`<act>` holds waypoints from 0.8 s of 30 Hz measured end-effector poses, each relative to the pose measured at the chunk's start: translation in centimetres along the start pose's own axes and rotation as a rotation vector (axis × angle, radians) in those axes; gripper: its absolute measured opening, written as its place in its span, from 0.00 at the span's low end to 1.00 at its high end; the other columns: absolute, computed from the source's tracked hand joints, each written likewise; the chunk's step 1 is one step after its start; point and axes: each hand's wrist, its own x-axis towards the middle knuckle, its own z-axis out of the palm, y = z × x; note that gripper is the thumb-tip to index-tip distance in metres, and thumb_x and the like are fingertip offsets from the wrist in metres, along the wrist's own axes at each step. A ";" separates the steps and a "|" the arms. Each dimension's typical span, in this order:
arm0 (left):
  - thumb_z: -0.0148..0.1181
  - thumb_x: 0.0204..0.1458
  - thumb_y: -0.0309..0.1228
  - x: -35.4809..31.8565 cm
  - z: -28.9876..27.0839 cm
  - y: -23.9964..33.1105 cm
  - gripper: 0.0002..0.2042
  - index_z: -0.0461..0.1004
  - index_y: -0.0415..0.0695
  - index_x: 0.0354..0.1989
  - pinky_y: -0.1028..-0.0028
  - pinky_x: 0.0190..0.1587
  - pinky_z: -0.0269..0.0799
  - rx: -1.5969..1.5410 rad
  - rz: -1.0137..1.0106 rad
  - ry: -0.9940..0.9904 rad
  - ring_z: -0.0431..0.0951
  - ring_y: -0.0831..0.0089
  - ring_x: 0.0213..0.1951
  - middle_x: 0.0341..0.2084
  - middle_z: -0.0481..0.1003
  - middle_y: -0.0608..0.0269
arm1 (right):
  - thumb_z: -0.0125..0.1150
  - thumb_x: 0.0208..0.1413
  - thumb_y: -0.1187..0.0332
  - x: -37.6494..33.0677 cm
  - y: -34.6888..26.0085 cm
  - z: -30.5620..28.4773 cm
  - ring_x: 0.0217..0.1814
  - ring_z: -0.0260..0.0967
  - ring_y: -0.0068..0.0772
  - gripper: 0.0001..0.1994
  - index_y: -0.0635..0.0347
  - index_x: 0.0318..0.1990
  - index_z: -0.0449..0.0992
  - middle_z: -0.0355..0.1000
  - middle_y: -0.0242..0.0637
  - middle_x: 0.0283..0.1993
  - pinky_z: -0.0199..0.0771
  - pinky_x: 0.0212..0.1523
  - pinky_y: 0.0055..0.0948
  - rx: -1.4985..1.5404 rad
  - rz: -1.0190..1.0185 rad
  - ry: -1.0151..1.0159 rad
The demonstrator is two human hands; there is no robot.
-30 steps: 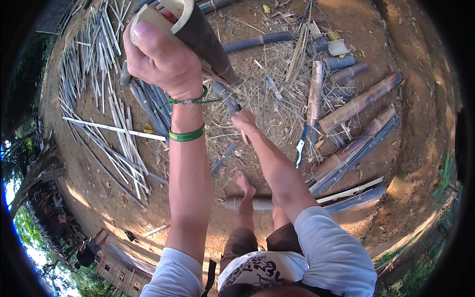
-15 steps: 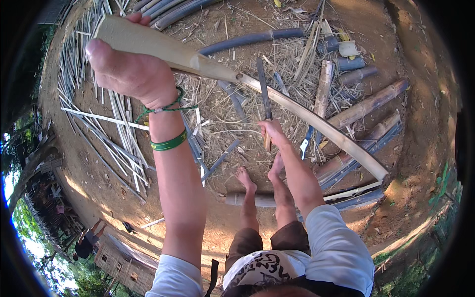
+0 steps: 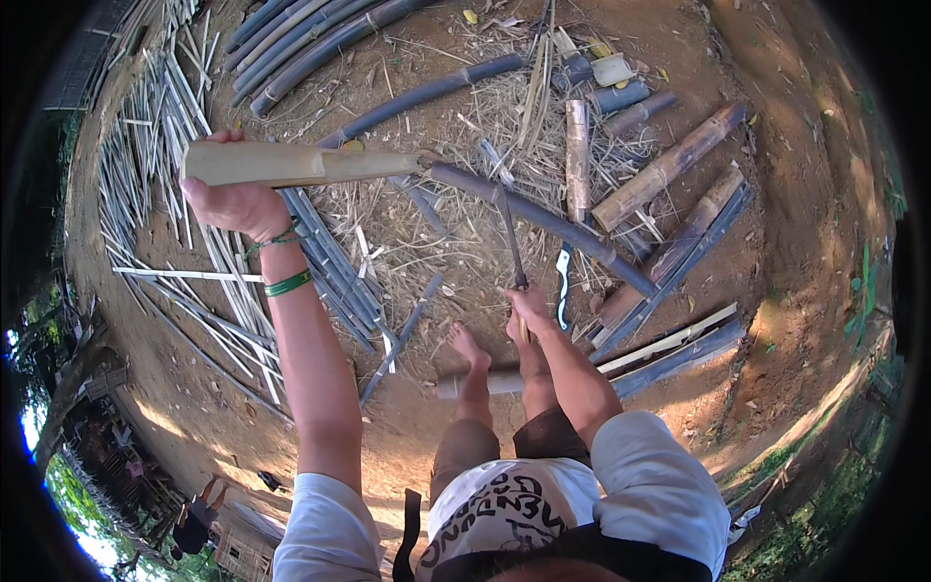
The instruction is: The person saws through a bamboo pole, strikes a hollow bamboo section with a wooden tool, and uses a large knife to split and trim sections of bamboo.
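My left hand (image 3: 240, 209) is raised at the left and closed round the pale, wide end of a long split bamboo pole (image 3: 373, 166). From there the pole slants down to the right, its far stretch showing the dark outer skin. Closed round the handle of a machete, my right hand (image 3: 529, 307) is low in front of my legs. The machete's dark blade (image 3: 511, 233) points up and away, and its tip overlaps the bamboo in view. Whether the blade touches the bamboo I cannot tell.
Dark bamboo poles (image 3: 339, 50) lie at the far left, and thin split strips (image 3: 145, 160) cover the left ground. Thick bamboo sections (image 3: 669, 167) lie at the right. Shavings (image 3: 465, 209) litter the middle. A slim blue and white tool (image 3: 563, 276) lies beside my right hand.
The bamboo has turned, so its dark skin shows where the pale inside did, and its far end has swung upward and left. My left hand has lowered; my right hand still holds the machete.
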 end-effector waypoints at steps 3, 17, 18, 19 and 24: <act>0.37 0.57 0.65 -1.5 -2.4 1.3 0.41 0.76 0.31 0.43 0.56 0.48 0.77 0.008 -0.040 0.025 0.81 0.53 0.39 0.36 0.80 0.45 | 0.66 0.50 0.55 -3.0 0.5 -1.6 0.81 0.38 0.57 0.41 0.65 0.70 0.59 0.44 0.59 0.79 0.42 0.75 0.47 0.051 -0.029 -0.146; 0.60 0.63 0.37 -9.9 -23.8 7.0 0.28 0.62 0.29 0.63 0.62 0.43 0.86 0.404 -0.660 0.106 0.78 0.56 0.52 0.58 0.68 0.41 | 0.69 0.55 0.66 -18.6 4.6 -7.9 0.12 0.64 0.29 0.13 0.59 0.22 0.73 0.67 0.33 0.16 0.62 0.12 0.35 0.324 0.373 0.062; 0.60 0.62 0.34 -11.2 -24.4 6.9 0.27 0.62 0.28 0.62 0.61 0.42 0.87 0.364 -0.603 0.236 0.79 0.55 0.51 0.57 0.69 0.40 | 0.68 0.55 0.66 -19.6 3.6 -8.2 0.13 0.65 0.29 0.13 0.60 0.23 0.73 0.67 0.35 0.16 0.62 0.13 0.35 0.333 0.383 0.065; 0.61 0.61 0.31 -11.9 -24.0 7.2 0.26 0.62 0.27 0.61 0.60 0.41 0.88 0.317 -0.553 0.356 0.79 0.54 0.51 0.56 0.69 0.39 | 0.68 0.55 0.66 -19.9 3.9 -8.2 0.13 0.65 0.30 0.13 0.61 0.23 0.73 0.67 0.35 0.16 0.62 0.14 0.35 0.339 0.380 0.079; 0.61 0.59 0.26 -12.1 -26.5 12.0 0.22 0.64 0.22 0.55 0.57 0.44 0.90 0.308 -0.522 0.399 0.82 0.49 0.46 0.50 0.73 0.37 | 0.68 0.54 0.64 -21.3 4.2 -8.7 0.14 0.69 0.33 0.16 0.67 0.22 0.76 0.72 0.39 0.17 0.66 0.16 0.37 0.328 0.376 0.108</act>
